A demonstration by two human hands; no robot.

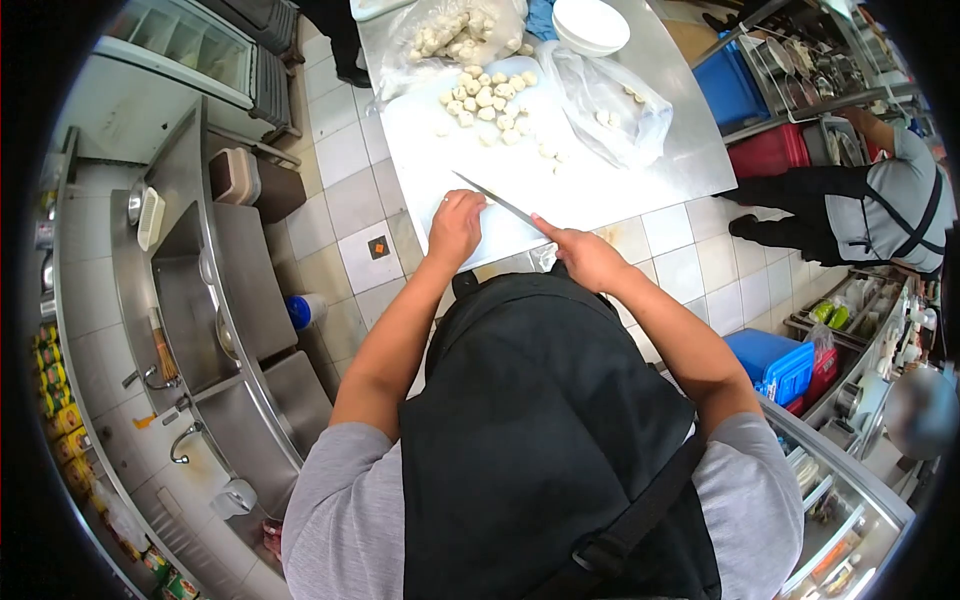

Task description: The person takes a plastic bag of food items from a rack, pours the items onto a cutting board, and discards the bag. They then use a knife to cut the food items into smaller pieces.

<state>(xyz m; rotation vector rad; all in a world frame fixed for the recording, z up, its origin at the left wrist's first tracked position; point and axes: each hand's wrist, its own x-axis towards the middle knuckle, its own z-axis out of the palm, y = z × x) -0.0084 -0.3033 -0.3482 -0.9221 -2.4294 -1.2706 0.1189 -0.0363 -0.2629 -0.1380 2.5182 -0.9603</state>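
Observation:
My right hand (590, 257) is wrapped round the handle of a long knife (505, 203), whose blade points up and left over a white cutting board (420, 150). The fingers of my left hand (457, 222) are pinched together near the blade, on something small and pale that I cannot make out. Beyond the knife, several round whitish pieces (487, 98) lie in a loose pile on the board. A clear plastic bag (455, 35) full of similar pieces is at the back left. Another clear bag (610, 110), with a few pieces inside, lies to the right.
White bowls (591, 24) stand at the back of the metal table (690, 120). At the right, a person (880, 205) faces the racks. Sinks (190, 300) line the left side. A blue lidded box (770, 363) sits at the lower right.

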